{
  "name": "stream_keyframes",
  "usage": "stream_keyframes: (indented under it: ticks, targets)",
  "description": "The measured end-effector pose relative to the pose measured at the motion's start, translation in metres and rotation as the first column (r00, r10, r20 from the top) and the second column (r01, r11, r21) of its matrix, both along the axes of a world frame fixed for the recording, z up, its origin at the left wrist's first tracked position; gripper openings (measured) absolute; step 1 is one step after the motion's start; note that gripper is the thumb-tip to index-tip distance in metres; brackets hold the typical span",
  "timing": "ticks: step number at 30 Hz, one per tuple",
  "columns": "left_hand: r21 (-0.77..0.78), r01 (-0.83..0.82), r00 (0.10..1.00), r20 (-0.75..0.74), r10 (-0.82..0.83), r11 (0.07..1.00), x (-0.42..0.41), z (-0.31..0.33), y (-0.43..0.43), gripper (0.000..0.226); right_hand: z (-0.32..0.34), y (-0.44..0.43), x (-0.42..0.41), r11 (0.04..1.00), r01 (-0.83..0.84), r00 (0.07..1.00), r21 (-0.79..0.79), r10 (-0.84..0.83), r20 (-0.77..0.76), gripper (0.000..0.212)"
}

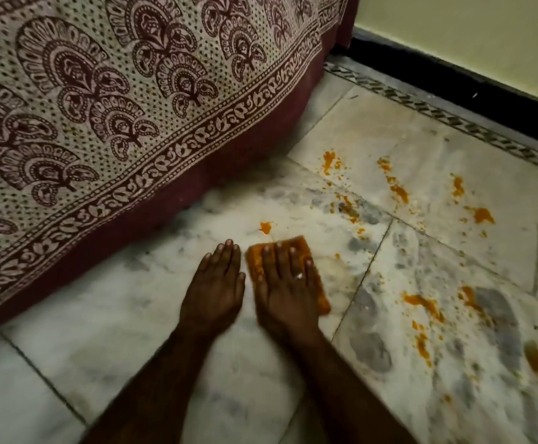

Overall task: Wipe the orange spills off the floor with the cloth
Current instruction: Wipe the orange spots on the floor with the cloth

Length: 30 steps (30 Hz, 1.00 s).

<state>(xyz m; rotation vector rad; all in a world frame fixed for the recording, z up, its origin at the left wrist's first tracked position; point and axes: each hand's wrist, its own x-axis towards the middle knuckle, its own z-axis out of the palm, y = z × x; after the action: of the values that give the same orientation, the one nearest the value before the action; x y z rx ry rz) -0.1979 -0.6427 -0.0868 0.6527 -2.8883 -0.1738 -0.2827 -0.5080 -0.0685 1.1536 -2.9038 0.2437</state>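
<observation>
An orange-stained cloth (pixel 317 285) lies folded flat on the white marble floor (pixel 133 331). My right hand (pixel 285 290) presses on top of it, palm down, fingers spread, a ring on one finger. Beside it to the left, my left hand (pixel 216 283) rests flat on bare floor, holding nothing. A small orange spill (pixel 265 226) sits just beyond the cloth. Several more orange spills (pixel 399 187) are scattered across the tiles to the right, with larger smears (pixel 423 304) at the near right.
A bed draped with a maroon-and-cream patterned sheet (pixel 117 107) hangs down to the floor at the left and back. A black skirting (pixel 453 75) and pale wall run along the far right, with a patterned floor border (pixel 437 113) beside them.
</observation>
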Motion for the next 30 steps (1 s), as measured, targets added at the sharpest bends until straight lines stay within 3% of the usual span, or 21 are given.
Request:
stream_keyframes:
  ticks: [6, 8, 11, 16, 20, 23, 26, 30]
  targets:
    - [-0.002, -0.008, 1.0, -0.011, 0.008, 1.0, 0.001, 0.003, 0.003, 0.058, -0.001, 0.029, -0.001, 0.967, 0.256, 0.964, -0.004, -0.255, 0.076, 0.065]
    - [-0.021, -0.01, 1.0, -0.021, 0.009, 1.0, 0.001, 0.002, 0.003, 0.057, -0.001, 0.029, 0.029, 0.973, 0.231, 0.969, -0.003, -0.23, 0.095, 0.065]
    - [-0.025, -0.026, 1.0, -0.004, 0.026, 0.999, 0.002, 0.002, 0.002, 0.058, -0.001, 0.007, 0.049, 0.998, 0.063, 0.989, 0.003, -0.063, 0.131, 0.064]
    - [-0.004, -0.05, 0.998, 0.041, 0.05, 0.999, 0.001, 0.002, -0.002, 0.06, 0.002, -0.04, -0.006, 0.999, 0.019, 0.993, 0.031, -0.023, 0.113, 0.064]
    - [-0.014, -0.051, 0.998, 0.039, 0.051, 0.999, 0.0, 0.001, -0.002, 0.058, 0.004, -0.02, -0.029, 0.985, 0.167, 0.978, 0.04, -0.17, 0.119, 0.064]
    - [0.026, -0.066, 0.997, 0.044, 0.065, 0.997, -0.001, 0.002, -0.002, 0.059, 0.003, -0.002, 0.004, 0.966, 0.258, 0.96, 0.011, -0.258, 0.111, 0.065]
    - [-0.004, -0.05, 0.997, 0.051, 0.05, 0.999, 0.0, 0.002, -0.002, 0.062, 0.005, -0.018, 0.024, 0.995, 0.097, 0.983, -0.002, -0.095, 0.155, 0.063]
    - [-0.036, -0.04, 0.997, 0.062, 0.042, 0.999, 0.0, 0.002, -0.004, 0.065, 0.013, -0.065, -0.019, 0.998, -0.063, 0.982, 0.015, 0.06, 0.18, 0.061]
